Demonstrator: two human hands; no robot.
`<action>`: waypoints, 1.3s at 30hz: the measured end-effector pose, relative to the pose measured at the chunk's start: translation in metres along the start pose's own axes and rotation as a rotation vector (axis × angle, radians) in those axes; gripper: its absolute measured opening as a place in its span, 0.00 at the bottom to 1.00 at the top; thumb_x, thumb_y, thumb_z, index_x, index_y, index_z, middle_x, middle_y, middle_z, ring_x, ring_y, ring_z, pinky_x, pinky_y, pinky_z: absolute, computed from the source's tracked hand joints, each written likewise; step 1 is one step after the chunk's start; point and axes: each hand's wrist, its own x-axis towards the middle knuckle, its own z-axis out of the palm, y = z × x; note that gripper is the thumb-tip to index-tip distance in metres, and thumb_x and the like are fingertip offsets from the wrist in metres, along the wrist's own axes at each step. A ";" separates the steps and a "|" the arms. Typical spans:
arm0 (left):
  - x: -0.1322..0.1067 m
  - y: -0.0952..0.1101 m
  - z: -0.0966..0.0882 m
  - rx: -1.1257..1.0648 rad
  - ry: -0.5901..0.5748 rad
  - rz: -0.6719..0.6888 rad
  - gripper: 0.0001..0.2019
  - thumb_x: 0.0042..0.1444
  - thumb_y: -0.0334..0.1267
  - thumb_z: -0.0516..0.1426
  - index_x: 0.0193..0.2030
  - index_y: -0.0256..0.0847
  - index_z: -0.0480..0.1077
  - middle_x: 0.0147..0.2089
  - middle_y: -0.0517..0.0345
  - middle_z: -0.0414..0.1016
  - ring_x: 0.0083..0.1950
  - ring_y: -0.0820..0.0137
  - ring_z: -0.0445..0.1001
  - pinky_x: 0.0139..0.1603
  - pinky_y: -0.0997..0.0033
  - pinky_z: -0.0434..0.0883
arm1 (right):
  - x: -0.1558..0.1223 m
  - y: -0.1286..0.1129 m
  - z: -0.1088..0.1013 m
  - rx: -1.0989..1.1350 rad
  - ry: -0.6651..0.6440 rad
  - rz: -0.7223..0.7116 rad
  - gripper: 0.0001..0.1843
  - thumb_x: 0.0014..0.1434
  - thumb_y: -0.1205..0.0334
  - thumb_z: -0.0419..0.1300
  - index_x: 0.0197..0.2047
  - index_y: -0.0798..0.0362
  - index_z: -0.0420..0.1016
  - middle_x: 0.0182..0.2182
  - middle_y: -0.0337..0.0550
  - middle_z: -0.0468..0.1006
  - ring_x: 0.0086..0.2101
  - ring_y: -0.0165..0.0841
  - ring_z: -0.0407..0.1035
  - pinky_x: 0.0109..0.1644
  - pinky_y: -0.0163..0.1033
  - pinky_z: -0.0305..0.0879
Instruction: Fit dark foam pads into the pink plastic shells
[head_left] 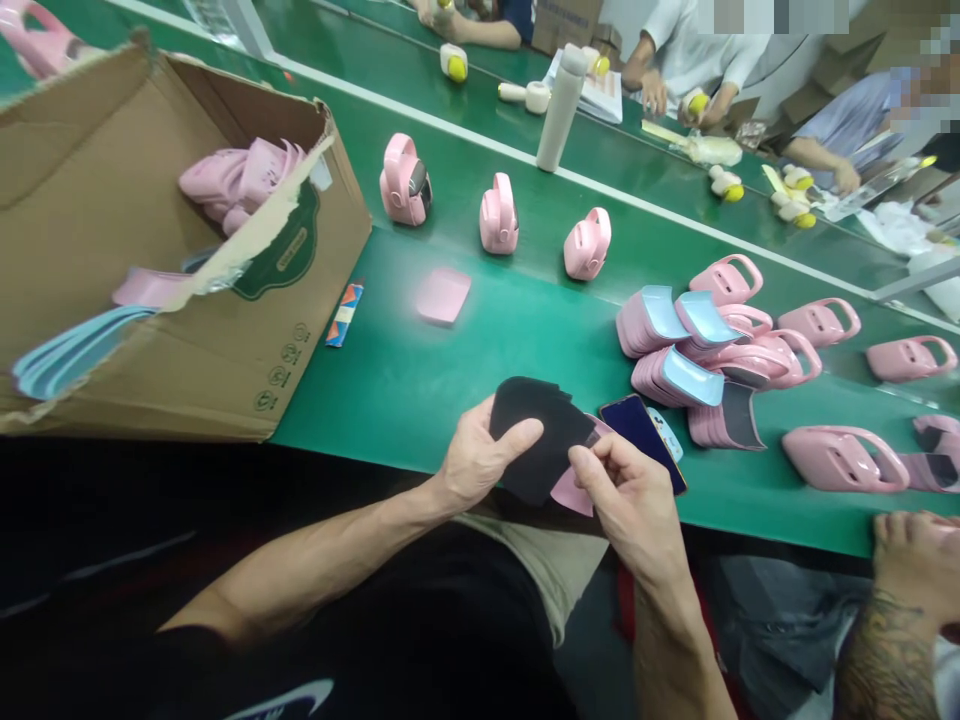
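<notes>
My left hand grips black flat pieces with rounded corners, its thumb pressed on top. They look like a small stack and hang above the table's front edge. At their right edge my right hand is closed in a pinch. A pink piece shows from under the black ones, close to the right fingertips. Whether those fingers hold the pink piece or a black one is hard to see. Farther back, a single pink curved panel lies on the green table.
An open cardboard box with pink parts stands left. Three pink handled casings line the back. Stacked curved panels, more pink casings and a phone lie right. A neighbour's tattooed arm is at lower right; co-workers sit opposite.
</notes>
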 end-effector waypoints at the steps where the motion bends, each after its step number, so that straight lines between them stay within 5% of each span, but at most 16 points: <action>1: -0.001 0.000 0.001 -0.004 -0.007 -0.012 0.25 0.62 0.50 0.72 0.60 0.37 0.80 0.53 0.44 0.86 0.52 0.56 0.86 0.52 0.64 0.84 | 0.000 0.001 0.000 0.000 0.001 -0.011 0.23 0.70 0.43 0.65 0.31 0.51 0.72 0.26 0.36 0.71 0.26 0.28 0.60 0.30 0.34 0.59; 11: 0.001 -0.001 0.002 0.107 0.042 -0.036 0.25 0.62 0.55 0.70 0.55 0.35 0.82 0.45 0.47 0.87 0.44 0.60 0.84 0.45 0.67 0.82 | -0.004 0.018 -0.010 0.036 0.044 0.023 0.21 0.72 0.43 0.63 0.34 0.50 0.71 0.28 0.36 0.72 0.27 0.29 0.61 0.31 0.34 0.61; 18: 0.006 0.006 0.000 0.214 0.052 0.007 0.28 0.63 0.57 0.69 0.58 0.35 0.81 0.51 0.45 0.87 0.52 0.55 0.84 0.53 0.63 0.82 | -0.005 0.026 -0.014 0.038 0.069 0.074 0.21 0.71 0.43 0.63 0.35 0.50 0.70 0.27 0.35 0.71 0.27 0.28 0.58 0.30 0.34 0.57; 26: 0.006 0.016 0.003 0.264 0.008 0.043 0.26 0.63 0.52 0.70 0.60 0.37 0.81 0.53 0.46 0.86 0.57 0.53 0.83 0.61 0.60 0.80 | -0.001 0.020 -0.011 0.051 0.023 0.046 0.20 0.71 0.44 0.63 0.34 0.50 0.73 0.28 0.37 0.73 0.29 0.30 0.64 0.33 0.34 0.63; 33: 0.014 -0.002 -0.012 0.092 0.154 -0.024 0.26 0.57 0.51 0.74 0.56 0.37 0.81 0.51 0.47 0.87 0.49 0.59 0.84 0.49 0.67 0.81 | -0.003 0.041 -0.024 -0.093 0.135 0.092 0.23 0.68 0.40 0.63 0.31 0.49 0.69 0.24 0.33 0.64 0.25 0.29 0.55 0.28 0.35 0.54; 39: 0.017 -0.007 -0.011 -0.059 0.184 -0.122 0.30 0.50 0.50 0.78 0.55 0.36 0.81 0.48 0.47 0.87 0.45 0.61 0.84 0.45 0.68 0.81 | -0.005 0.046 -0.016 -0.199 0.187 0.103 0.22 0.69 0.43 0.64 0.31 0.49 0.70 0.23 0.33 0.65 0.26 0.29 0.57 0.31 0.36 0.56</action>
